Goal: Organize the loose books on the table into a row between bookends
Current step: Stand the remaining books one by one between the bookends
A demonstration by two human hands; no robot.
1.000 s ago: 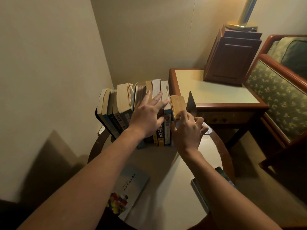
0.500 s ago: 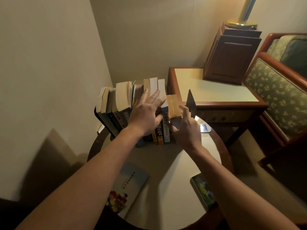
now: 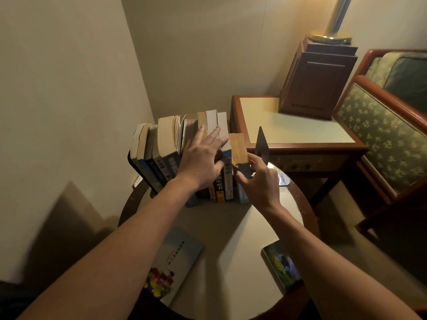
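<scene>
Left hand (image 3: 201,162), right hand (image 3: 260,183), still steadying books (image 3: 166,139)

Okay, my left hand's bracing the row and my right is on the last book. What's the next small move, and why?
Probably slide the metal bookend toward the row until it meets the tan-edged book. A gap shows between them, the right hand pinches that book, and the left hand presses flat on the row.

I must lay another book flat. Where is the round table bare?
Bare: middle of the round table, between the pale flat book and the green book. Crowded: the far edge, with the upright book row, left hand, right hand pinching the short yellow-edged book, and grey metal bookend.
</scene>
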